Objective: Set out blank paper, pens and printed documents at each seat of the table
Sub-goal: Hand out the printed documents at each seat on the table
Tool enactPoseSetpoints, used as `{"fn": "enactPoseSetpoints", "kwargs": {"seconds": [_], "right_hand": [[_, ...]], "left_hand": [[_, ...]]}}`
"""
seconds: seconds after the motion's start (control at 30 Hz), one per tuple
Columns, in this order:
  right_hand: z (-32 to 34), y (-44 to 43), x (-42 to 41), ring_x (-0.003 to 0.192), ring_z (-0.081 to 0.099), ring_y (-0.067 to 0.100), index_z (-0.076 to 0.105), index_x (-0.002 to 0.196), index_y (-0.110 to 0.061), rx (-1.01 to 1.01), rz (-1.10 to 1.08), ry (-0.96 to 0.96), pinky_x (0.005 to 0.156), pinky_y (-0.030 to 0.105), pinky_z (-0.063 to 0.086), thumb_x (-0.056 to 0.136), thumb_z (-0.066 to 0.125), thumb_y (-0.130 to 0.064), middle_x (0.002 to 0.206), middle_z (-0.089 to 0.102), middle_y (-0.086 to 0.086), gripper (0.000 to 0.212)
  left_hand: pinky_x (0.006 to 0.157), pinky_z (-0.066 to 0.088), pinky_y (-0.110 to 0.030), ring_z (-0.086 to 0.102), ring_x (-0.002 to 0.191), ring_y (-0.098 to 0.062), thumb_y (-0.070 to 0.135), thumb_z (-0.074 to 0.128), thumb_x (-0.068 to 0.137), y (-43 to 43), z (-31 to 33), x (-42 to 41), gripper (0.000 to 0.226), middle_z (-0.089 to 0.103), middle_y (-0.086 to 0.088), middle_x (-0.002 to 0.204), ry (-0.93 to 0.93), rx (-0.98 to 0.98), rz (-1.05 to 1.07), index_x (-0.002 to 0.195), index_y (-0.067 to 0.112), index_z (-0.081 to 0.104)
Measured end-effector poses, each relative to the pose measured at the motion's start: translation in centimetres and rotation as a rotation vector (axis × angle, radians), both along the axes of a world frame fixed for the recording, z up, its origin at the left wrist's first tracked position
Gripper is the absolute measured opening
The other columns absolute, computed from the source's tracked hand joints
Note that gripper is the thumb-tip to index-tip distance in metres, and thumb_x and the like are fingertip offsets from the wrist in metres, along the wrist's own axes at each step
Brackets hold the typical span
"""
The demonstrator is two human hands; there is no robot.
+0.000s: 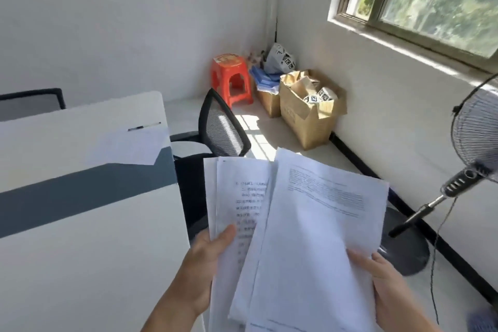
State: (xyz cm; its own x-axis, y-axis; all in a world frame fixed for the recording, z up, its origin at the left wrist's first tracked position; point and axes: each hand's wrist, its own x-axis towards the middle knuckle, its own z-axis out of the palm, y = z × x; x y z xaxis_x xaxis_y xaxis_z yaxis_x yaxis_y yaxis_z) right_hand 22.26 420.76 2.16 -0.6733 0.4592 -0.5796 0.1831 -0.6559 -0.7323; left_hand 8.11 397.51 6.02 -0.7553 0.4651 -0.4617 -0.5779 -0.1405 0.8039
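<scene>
Both forearms reach up from six o'clock; the left hand at seven o'clock pinches with thumb on top, the right hand at five o'clock grips likewise.

One pen, two chairs, two boxes, one stool.

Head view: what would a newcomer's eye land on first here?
The fanned printed documents fill the lower middle, gripped by the left hand and right hand. Next comes the red plastic stool in the far corner, then the pen above a blank sheet on the table at left.
</scene>
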Motion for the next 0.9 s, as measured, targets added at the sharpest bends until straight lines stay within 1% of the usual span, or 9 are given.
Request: {"fn": "enactPoseSetpoints", "kwargs": {"seconds": [0.07,0.1,0.17,0.2,0.33,0.43,0.63,0.77,0.9], "right_hand": [[0.3,0.6,-2.5,0.084,0.073,0.037,0.069,0.113,-0.005,-0.057,0.071,-0.003,0.087,0.054,0.054,0.069,0.072,-0.010,0.106,0.074,0.021,0.044],[0.7,0.6,-3.6,0.085,0.073,0.036,0.074,0.108,-0.010,-0.081,0.105,0.008,0.092,0.054,0.051,0.074,0.068,-0.010,0.105,0.074,0.020,0.034],[0.9,0.8,-5.9,0.087,0.073,0.037,0.079,0.093,-0.017,-0.132,0.170,0.022,0.094,0.052,0.049,0.085,0.057,-0.008,0.103,0.074,0.019,0.025],[1.0,0.9,-7.1,0.093,0.071,0.040,0.079,0.096,-0.016,-0.152,0.224,0.006,0.095,0.052,0.048,0.088,0.055,-0.009,0.108,0.073,0.020,0.026],[0.8,2.0,-12.5,0.098,0.068,0.047,0.065,0.119,-0.001,-0.131,0.454,-0.077,0.077,0.051,0.058,0.081,0.068,-0.009,0.114,0.069,0.026,0.039],[0.5,3.5,-17.5,0.097,0.069,0.046,0.064,0.117,0.002,-0.053,0.535,-0.093,0.079,0.051,0.058,0.082,0.066,-0.006,0.110,0.070,0.027,0.036],[-0.9,7.8,-28.3,0.079,0.074,0.040,0.067,0.105,0.004,0.067,0.627,-0.092,0.058,0.040,0.062,0.084,0.062,-0.001,0.096,0.074,0.026,0.022],[-2.1,9.5,-35.8,0.080,0.074,0.038,0.069,0.104,0.004,0.172,0.710,-0.056,0.066,0.042,0.061,0.085,0.063,-0.002,0.094,0.075,0.024,0.020],[-3.4,8.6,-43.0,0.070,0.072,0.033,0.069,0.096,0.007,0.229,0.933,-0.081,0.069,0.041,0.057,0.089,0.060,-0.002,0.086,0.074,0.020,0.015]], "left_hand": [[0.083,0.057,-0.043,0.069,0.100,-0.038,0.015,0.059,0.086,-0.1,-0.1,-2.0,0.030,0.070,-0.023,0.112,0.025,0.002,0.027,0.111,0.002,0.070],[0.079,0.058,-0.043,0.070,0.098,-0.038,0.014,0.059,0.085,-0.2,0.1,-2.8,0.028,0.071,-0.023,0.109,0.028,0.002,0.050,0.108,0.002,0.071],[0.078,0.059,-0.042,0.071,0.095,-0.038,0.012,0.060,0.085,-0.4,0.1,-4.3,0.025,0.073,-0.021,0.105,0.030,0.000,0.094,0.105,0.002,0.072],[0.077,0.060,-0.041,0.071,0.095,-0.037,0.011,0.060,0.086,-0.4,0.1,-5.0,0.025,0.073,-0.021,0.105,0.031,-0.003,0.113,0.106,0.002,0.071],[0.071,0.060,-0.032,0.072,0.096,-0.033,0.007,0.067,0.081,-0.3,-0.8,-7.4,0.030,0.074,-0.019,0.106,0.015,-0.026,0.202,0.110,0.001,0.069],[0.073,0.060,-0.034,0.071,0.098,-0.035,0.002,0.071,0.078,0.5,-1.2,-9.5,0.032,0.072,-0.020,0.108,-0.013,-0.012,0.240,0.111,0.001,0.070],[0.067,0.058,-0.025,0.073,0.093,-0.026,0.006,0.075,0.072,4.6,-1.2,-14.7,0.040,0.075,-0.015,0.103,0.015,-0.090,0.454,0.111,0.000,0.066],[0.055,0.056,-0.020,0.075,0.075,-0.017,-0.003,0.061,0.085,6.4,0.3,-17.4,0.016,0.078,-0.008,0.086,0.058,-0.179,0.640,0.096,0.006,0.068],[0.067,0.060,-0.033,0.074,0.088,-0.025,0.007,0.058,0.087,4.1,0.6,-17.2,0.023,0.077,-0.010,0.099,0.011,-0.285,0.867,0.109,0.009,0.068]]}}
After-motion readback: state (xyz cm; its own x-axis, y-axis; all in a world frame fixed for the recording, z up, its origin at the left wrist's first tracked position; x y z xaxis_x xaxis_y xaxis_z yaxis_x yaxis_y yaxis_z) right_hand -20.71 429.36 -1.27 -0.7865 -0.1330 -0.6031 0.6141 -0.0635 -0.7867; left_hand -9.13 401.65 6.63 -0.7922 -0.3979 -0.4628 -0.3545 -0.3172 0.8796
